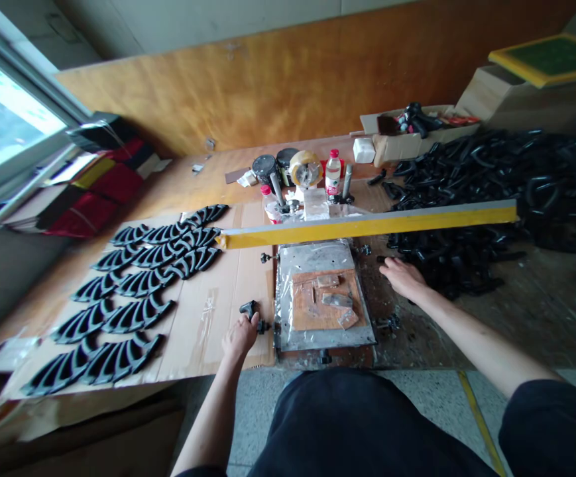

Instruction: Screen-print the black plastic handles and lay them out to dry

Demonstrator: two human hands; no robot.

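My left hand (240, 336) is closed around a black plastic part (249, 309), just left of the metal plate's lower corner. My right hand (403, 277) is at the right of the plate with its fingers closed; a small black plastic piece (381, 260) shows at the fingertips, most of it hidden. Between the hands lies the grey metal plate (312, 260), bearing a brown board (303, 311) with small blocks fixed to it. A yellow-sided frame (367, 226), seen edge-on, stretches across above the plate's far end.
Rows of curved black parts (136, 315) lie on cardboard (213, 324) at the left. A large heap of black parts (486, 172) covers the right. Behind the frame stand a tape roll (306, 169), a red-capped bottle (333, 173) and dark tins (265, 167). Black knobs (390, 322) flank the plate.
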